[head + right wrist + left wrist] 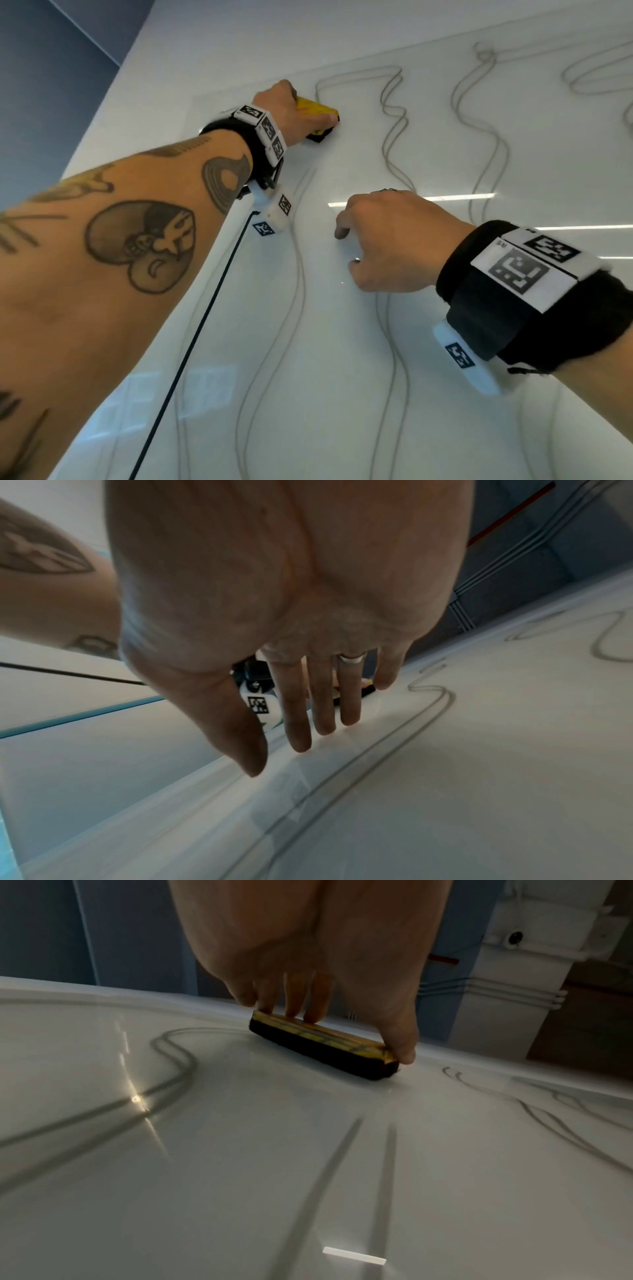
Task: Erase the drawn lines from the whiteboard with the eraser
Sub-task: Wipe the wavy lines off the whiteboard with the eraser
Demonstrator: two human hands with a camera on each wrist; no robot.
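Eraser: the yellow-backed eraser point(317, 118) is pressed felt-down on the whiteboard point(445, 342), near its upper left corner.
Edges: bare board lies below the eraser; wavy drawn lines point(394, 113) run just to its right.
Left hand: the left hand point(291, 113) is clamped on the eraser, thumb opposite fingers.
Right hand: the right hand point(387, 243) is held lower, fingers straight, fingertips point(301, 739) at the board, nothing gripped.

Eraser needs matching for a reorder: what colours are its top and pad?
Eraser: yellow top, black pad, clearest in the left wrist view.
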